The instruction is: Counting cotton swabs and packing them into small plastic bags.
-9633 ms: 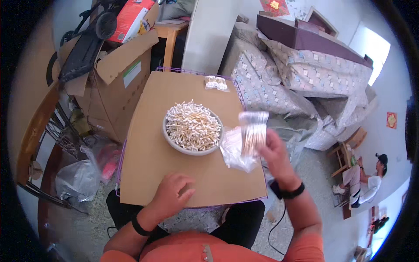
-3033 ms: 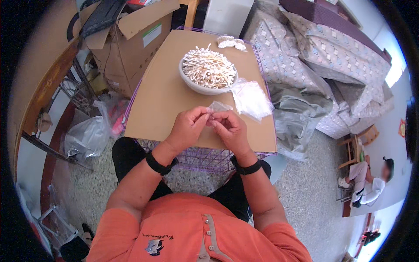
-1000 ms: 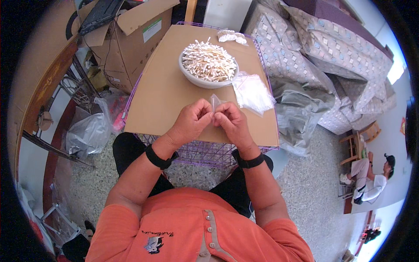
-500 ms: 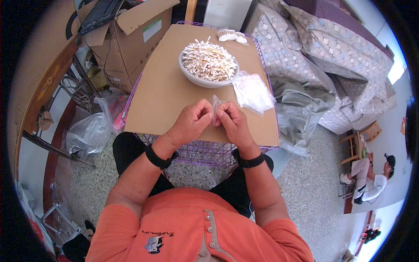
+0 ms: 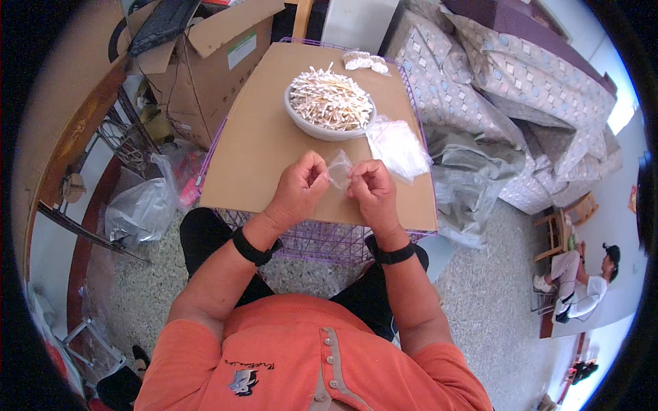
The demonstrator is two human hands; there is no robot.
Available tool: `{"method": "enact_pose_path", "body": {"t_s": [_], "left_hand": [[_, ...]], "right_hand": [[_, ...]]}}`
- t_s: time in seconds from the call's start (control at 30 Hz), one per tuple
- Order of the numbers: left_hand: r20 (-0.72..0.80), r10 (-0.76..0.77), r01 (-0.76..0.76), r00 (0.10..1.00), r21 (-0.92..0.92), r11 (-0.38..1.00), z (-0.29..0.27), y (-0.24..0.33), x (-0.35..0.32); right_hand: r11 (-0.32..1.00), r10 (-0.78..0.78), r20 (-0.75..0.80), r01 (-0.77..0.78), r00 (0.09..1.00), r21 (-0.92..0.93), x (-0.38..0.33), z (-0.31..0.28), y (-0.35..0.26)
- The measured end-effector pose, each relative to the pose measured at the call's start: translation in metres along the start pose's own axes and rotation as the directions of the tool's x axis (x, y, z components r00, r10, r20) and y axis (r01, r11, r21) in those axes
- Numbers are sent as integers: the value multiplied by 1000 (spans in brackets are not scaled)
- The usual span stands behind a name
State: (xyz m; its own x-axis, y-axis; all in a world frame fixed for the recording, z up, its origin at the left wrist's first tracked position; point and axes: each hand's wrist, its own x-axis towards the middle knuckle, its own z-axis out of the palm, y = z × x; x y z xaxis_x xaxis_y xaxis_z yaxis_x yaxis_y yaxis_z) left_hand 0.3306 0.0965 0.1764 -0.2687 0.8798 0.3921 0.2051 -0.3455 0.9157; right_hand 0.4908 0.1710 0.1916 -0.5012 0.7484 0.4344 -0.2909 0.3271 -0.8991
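My left hand and my right hand are close together above the near edge of a brown cardboard tabletop. Both pinch a small clear plastic bag between their fingertips. Beyond them stands a pale round bowl heaped with cotton swabs. A stack of clear plastic bags lies to the right of the bowl.
The cardboard rests on a purple wire basket. A small packet of white items lies at the far edge. An open cardboard box stands left, covered furniture right, a grey plastic bag on the floor. A person sits far right.
My hands have stayed together at the near edge, working the small clear bag between the fingers. Earlier my right hand held a bunch of swabs over the bag stack.
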Motion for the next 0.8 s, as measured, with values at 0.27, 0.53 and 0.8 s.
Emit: {"method": "enact_pose_path", "body": {"t_s": [0.27, 0.53, 0.8], "left_hand": [[-67, 277, -250, 958, 270, 930, -2, 55, -9], [148, 524, -513, 839, 536, 671, -7, 98, -22], [-228, 37, -76, 973, -165, 983, -59, 68, -31]], "right_hand": [[838, -195, 184, 262, 963, -479, 2, -1, -39], [723, -192, 251, 310, 949, -617, 4, 25, -74], [974, 223, 182, -210, 958, -90, 6, 28, -82]]}}
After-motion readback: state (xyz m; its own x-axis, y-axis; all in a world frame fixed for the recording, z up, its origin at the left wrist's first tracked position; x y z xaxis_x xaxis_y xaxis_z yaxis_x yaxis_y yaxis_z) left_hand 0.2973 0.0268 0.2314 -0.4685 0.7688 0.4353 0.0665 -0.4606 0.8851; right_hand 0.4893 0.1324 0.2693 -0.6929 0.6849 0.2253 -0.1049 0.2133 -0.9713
